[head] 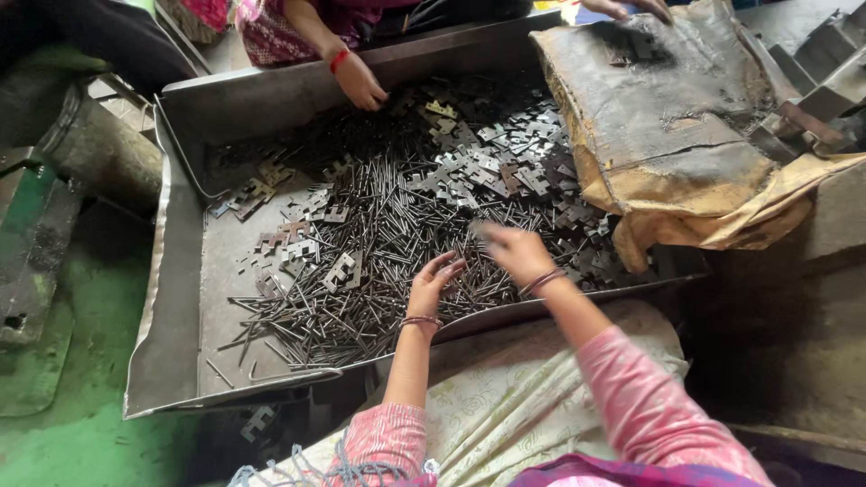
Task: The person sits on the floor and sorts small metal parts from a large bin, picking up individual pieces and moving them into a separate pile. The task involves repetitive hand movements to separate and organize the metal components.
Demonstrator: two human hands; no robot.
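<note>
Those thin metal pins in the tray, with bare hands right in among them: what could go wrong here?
1. The left hand and right hand reach bare into the pile of pins, whose ends might prick skin.
2. The stamped metal plates mixed in may have edges that cut.
3. A plate already lies on the floor below the tray; more could slide off.

Green painted floor (86, 361) at left, worn and stained dark. Grey concrete block (104, 153) beside it, grimy. Dark green metal piece (32, 243) at far left edge. Torn, oil-blackened cardboard sheet (677, 117) draped over grey steel frame (825, 63) at right. Pale patterned cloth (541, 379) in foreground. Flat daylight, soft shadows.
</note>
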